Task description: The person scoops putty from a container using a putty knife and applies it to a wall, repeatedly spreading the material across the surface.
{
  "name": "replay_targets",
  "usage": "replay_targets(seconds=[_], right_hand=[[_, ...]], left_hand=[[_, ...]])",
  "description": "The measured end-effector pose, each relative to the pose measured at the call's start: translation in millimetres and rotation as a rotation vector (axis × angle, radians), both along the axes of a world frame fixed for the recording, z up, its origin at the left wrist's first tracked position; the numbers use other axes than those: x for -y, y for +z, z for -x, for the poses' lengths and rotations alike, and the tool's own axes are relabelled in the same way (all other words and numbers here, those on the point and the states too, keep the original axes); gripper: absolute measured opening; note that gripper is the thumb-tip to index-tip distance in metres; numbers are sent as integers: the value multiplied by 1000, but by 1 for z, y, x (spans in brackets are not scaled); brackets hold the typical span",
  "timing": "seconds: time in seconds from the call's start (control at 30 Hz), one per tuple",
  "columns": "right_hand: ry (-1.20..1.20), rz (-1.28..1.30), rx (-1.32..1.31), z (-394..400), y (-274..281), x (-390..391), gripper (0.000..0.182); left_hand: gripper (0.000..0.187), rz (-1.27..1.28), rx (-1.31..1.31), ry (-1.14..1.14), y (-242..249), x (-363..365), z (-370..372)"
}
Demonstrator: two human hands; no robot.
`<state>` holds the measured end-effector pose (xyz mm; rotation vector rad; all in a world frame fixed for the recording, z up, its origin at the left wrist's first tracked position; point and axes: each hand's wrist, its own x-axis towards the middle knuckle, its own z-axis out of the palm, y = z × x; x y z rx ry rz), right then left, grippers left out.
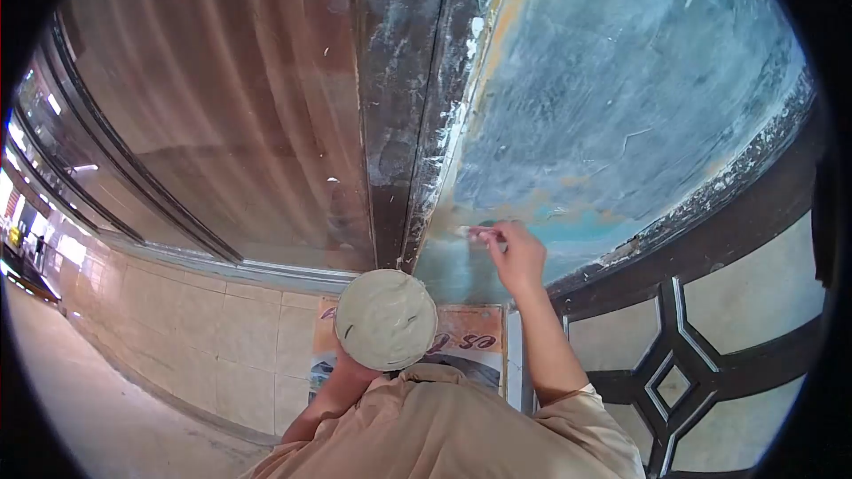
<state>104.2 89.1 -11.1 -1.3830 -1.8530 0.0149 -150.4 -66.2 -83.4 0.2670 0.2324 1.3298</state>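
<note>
My right hand (519,257) is raised to a blue, patchy wall (621,80) and pinches a small putty knife (472,231), whose pale blade tip touches the wall near its lower edge. My left hand (346,374) is mostly hidden under a round pan of grey-white putty (385,319), which it holds up from below in front of my chest. Only its wrist and forearm show beneath the pan. My beige shirt fills the bottom of the view.
A dark, scuffed door frame (408,124) runs down beside the wall, with a brown reflective panel (222,106) to its left. Printed paper (470,337) lies below. A black lattice grille (674,372) stands at right, beige tiles (204,337) at left.
</note>
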Motion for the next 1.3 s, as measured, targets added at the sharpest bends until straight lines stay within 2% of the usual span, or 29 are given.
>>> replay_targets(seconds=[0.07,0.17,0.23,0.27,0.33,0.37,0.47,0.53,0.57,0.6,0.63,0.67,0.73,0.77,0.83,0.9,0.93,1.0,1.03,1.1,1.17,1.2,1.23,1.3], right_hand=[[58,23,236,3,-30,-4,16],[14,15,268,12,-44,-20,16],[-42,-45,202,21,-30,-27,16],[-32,-43,207,23,-18,-25,16],[-88,-157,60,20,5,-19,17],[-86,-204,82,17,18,-13,16],[-61,-73,92,11,10,-1,17],[-9,-55,144,13,-17,-3,16],[-15,15,228,14,-32,-7,16],[-22,86,312,13,-44,-11,16],[-18,90,237,14,-43,-16,16],[-18,86,235,11,-39,-22,16],[-110,-92,92,5,-22,-27,16],[-113,-92,-9,3,-2,-22,17],[-155,-140,4,-9,24,-12,17],[-176,-172,6,-18,34,-3,18],[-177,-174,6,-19,29,1,18],[-75,-19,154,-22,4,4,18],[-13,-92,216,-25,-22,-3,18],[-20,-42,262,-24,-60,-16,18],[-50,78,291,-18,-62,-21,18],[-53,79,287,-20,-60,-25,18],[-70,-18,225,-19,-45,-26,17],[-113,-150,162,-22,-21,-24,15]], left_hand=[[80,29,-42,11,-3,0,3],[80,39,85,-22,5,1,7],[82,130,-110,-9,16,3,10],[82,134,-105,0,10,3,12],[82,-91,133,-56,-7,0,14],[82,-90,134,-53,-5,1,14],[82,54,97,-30,-2,4,15],[81,-61,442,-102,-5,5,14],[81,-62,439,-108,-2,4,14],[81,43,220,-63,2,4,14],[82,144,-1,-15,6,3,15],[82,140,-3,-15,12,2,15],[82,73,-110,11,19,3,14],[82,77,-112,5,14,3,14],[83,35,74,-50,-2,4,14],[83,48,7,-24,2,7,13],[83,60,-59,9,3,7,12],[83,94,-58,3,4,7,11],[83,129,-57,-1,3,6,10],[83,98,8,-30,-3,5,8],[82,63,69,-55,8,3,4],[82,-16,-74,-27,14,5,3],[82,-96,-216,1,21,6,2],[82,-10,-137,-2,2,6,2]])
